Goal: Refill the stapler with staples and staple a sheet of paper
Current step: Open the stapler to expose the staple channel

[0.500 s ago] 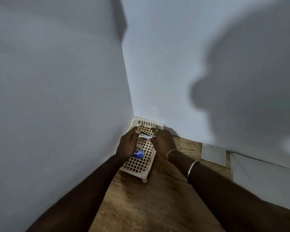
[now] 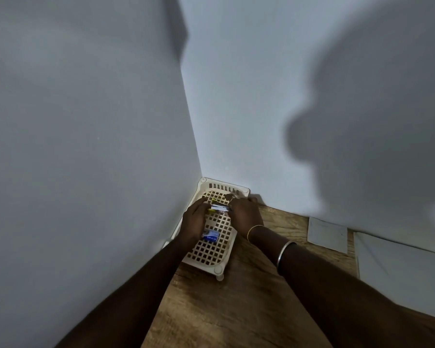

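- Reached both arms into the corner where two pale walls met a wooden table (image 2: pixel 236 310).
- Held a stapler (image 2: pixel 220 208) between both hands above the far half of a cream lattice tray (image 2: pixel 211 254); silver metal and a bit of yellow showed between the fingers.
- Curled the left hand (image 2: pixel 194 219) around the stapler's left end, fingers closed on it.
- Closed the right hand (image 2: pixel 245 214) on the stapler's right end, fingers bent over the top; wore a thin gold bangle and a silver bangle on that arm.
- Could not tell whether the stapler stood open or shut: too small and partly covered.
- Lay in the tray, near the left wrist: a small blue box of staples (image 2: pixel 211 236).
- Lay against the right wall on the table: a small sheet of paper (image 2: pixel 328 234), well apart from the tray, and a larger white sheet (image 2: pixel 399 267) just beside it.
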A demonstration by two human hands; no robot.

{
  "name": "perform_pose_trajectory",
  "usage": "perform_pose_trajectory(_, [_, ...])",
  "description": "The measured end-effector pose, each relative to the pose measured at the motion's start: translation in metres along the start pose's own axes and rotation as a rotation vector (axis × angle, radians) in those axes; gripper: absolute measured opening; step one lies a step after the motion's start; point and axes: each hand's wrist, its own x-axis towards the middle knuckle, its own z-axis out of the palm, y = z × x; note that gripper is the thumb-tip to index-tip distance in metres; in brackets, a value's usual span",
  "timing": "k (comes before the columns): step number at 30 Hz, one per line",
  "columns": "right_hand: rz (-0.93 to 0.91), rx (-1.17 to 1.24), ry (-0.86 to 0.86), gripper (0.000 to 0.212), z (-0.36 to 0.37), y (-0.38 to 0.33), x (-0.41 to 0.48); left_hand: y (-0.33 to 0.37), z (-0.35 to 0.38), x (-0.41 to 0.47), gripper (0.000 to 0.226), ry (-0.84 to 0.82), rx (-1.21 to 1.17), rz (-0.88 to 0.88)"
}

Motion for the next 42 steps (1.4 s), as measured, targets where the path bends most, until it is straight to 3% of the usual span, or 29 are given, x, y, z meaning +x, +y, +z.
perform_pose_trajectory(7, [-0.011,0.385,0.252,0.029,-0.026,0.008,-0.024,0.024,-0.002,-0.02,0.026,0.07,-0.092,0.119])
perform_pose_trajectory(13, [0.271,1.02,0.268,0.021,-0.083,0.012,-0.059,0.054,0.016,-0.05,0.034,0.127,-0.319,0.076])
perform_pose_trajectory(17, [0.325,1.329,0.181,0.016,-0.12,0.015,-0.107,0.059,0.049,-0.088,0.039,-0.074,-0.553,-0.003])
perform_pose_trajectory(20, [0.337,1.496,0.081,0.025,-0.13,0.017,-0.153,0.056,0.073,-0.124,0.032,-0.282,-0.762,-0.08])
perform_pose_trajectory(23, [0.382,1.678,0.009,0.034,-0.134,0.023,-0.201,0.042,0.093,-0.157,0.026,-0.352,-0.831,-0.128])
perform_pose_trajectory(27, [0.425,1.647,-0.011,0.033,-0.139,0.033,-0.255,0.024,0.118,-0.195,0.024,-0.397,-0.818,-0.182])
perform_pose_trajectory(31, [0.389,1.329,0.088,0.023,-0.141,0.041,-0.296,0.012,0.139,-0.224,0.022,-0.383,-0.777,-0.22])
perform_pose_trajectory(36, [0.474,1.077,0.225,0.019,-0.133,0.047,-0.329,0.002,0.158,-0.248,0.015,-0.355,-0.746,-0.262])
perform_pose_trajectory(39, [0.503,1.073,0.289,0.016,-0.127,0.054,-0.337,-0.001,0.168,-0.253,0.016,-0.337,-0.775,-0.317])
perform_pose_trajectory(42, [0.497,1.218,0.325,0.015,-0.124,0.06,-0.343,-0.004,0.173,-0.253,0.012,-0.356,-0.788,-0.309])
